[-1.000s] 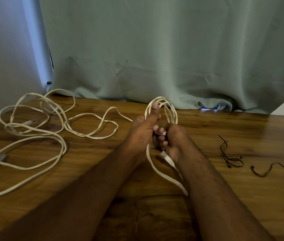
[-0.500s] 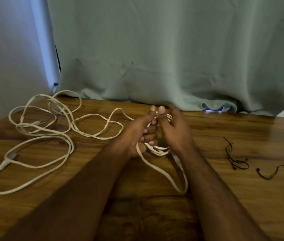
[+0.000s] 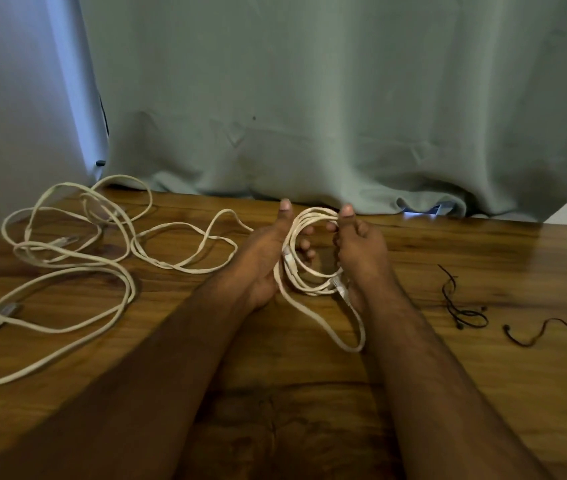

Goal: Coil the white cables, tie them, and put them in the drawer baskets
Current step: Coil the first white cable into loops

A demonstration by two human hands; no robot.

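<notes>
A coil of white cable (image 3: pixel 313 252) is held upright between my two hands above the wooden table (image 3: pixel 310 393). My left hand (image 3: pixel 264 258) grips the coil's left side, thumb pointing up. My right hand (image 3: pixel 361 252) grips its right side, thumb up as well. A loose loop of the same cable (image 3: pixel 341 336) hangs down from the coil to the tabletop, and a plug shows near my right palm. More white cable (image 3: pixel 67 258) lies in a loose tangle on the table's left half. No drawer or basket is in view.
Two black ties lie on the table to the right: a tangled one (image 3: pixel 462 306) and a curved one (image 3: pixel 535 332). A pale green curtain (image 3: pixel 310 98) hangs behind the table's far edge. A white wall (image 3: pixel 15 98) stands at the left.
My hands have moved apart and the coil now stands open as a ring between them. Half a second ago they were pressed together around it. The view has shifted slightly.
</notes>
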